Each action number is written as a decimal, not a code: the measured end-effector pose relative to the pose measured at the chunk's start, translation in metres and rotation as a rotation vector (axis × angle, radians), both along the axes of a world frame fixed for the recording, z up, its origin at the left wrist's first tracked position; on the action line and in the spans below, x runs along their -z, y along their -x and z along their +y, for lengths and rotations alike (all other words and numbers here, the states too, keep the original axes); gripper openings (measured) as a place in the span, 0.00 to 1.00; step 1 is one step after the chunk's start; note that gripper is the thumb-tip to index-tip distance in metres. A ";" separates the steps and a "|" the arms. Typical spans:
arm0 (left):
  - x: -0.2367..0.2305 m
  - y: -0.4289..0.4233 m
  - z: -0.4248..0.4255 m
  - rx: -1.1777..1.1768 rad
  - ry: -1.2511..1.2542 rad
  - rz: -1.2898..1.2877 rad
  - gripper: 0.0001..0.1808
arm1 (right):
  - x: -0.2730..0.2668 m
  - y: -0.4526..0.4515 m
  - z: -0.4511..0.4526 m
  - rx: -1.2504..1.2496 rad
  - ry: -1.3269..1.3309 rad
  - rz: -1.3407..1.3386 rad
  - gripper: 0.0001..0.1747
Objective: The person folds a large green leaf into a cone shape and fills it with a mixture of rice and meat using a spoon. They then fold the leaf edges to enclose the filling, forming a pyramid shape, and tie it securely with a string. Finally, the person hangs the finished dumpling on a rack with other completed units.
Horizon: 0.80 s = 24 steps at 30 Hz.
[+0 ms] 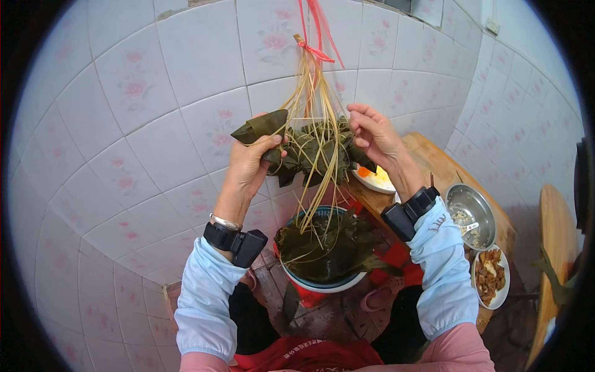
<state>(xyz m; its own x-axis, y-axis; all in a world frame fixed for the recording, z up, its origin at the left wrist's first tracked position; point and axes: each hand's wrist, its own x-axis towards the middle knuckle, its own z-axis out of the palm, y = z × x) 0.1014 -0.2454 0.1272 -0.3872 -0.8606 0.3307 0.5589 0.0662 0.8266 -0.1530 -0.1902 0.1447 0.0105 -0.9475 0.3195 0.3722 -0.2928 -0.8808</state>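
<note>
My left hand [253, 156] grips a leaf-wrapped zongzi dumpling [261, 127], its pointed end up and to the left. A pale tying strand runs from it to the right, toward my right hand [372, 128], whose thumb and fingers are pinched together at the strand's far end. Between my hands hangs a bundle of straw-coloured strands [320, 97], knotted at the top with a pink plastic ribbon [316, 52]. A cluster of tied zongzi [320, 149] hangs in and behind these strands.
Below stands a basin [325, 288] of wet dark leaves [325, 253]. On the wooden table [418, 153] at right are a plate with orange yolks [379, 181], a steel bowl [476, 204] with a spoon [469, 228] and rice grains, and a dish of browned meat [490, 279]. A tiled wall rises in front.
</note>
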 end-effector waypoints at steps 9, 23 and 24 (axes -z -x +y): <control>0.004 0.003 0.012 -0.048 0.039 0.024 0.29 | -0.029 -0.032 0.005 -0.144 0.207 -0.142 0.18; 0.004 0.003 0.026 -0.100 0.107 0.029 0.28 | -0.026 -0.022 -0.004 0.051 0.224 0.046 0.14; 0.006 0.001 0.025 -0.113 0.106 0.027 0.28 | -0.024 -0.026 -0.001 0.077 0.202 0.096 0.16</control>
<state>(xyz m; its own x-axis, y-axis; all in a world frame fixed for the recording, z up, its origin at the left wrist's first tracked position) 0.1007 -0.2202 0.1216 -0.2793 -0.8581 0.4309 0.5652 0.2158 0.7962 -0.1272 -0.1907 0.1690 -0.0198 -0.8638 0.5035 0.2590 -0.4909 -0.8318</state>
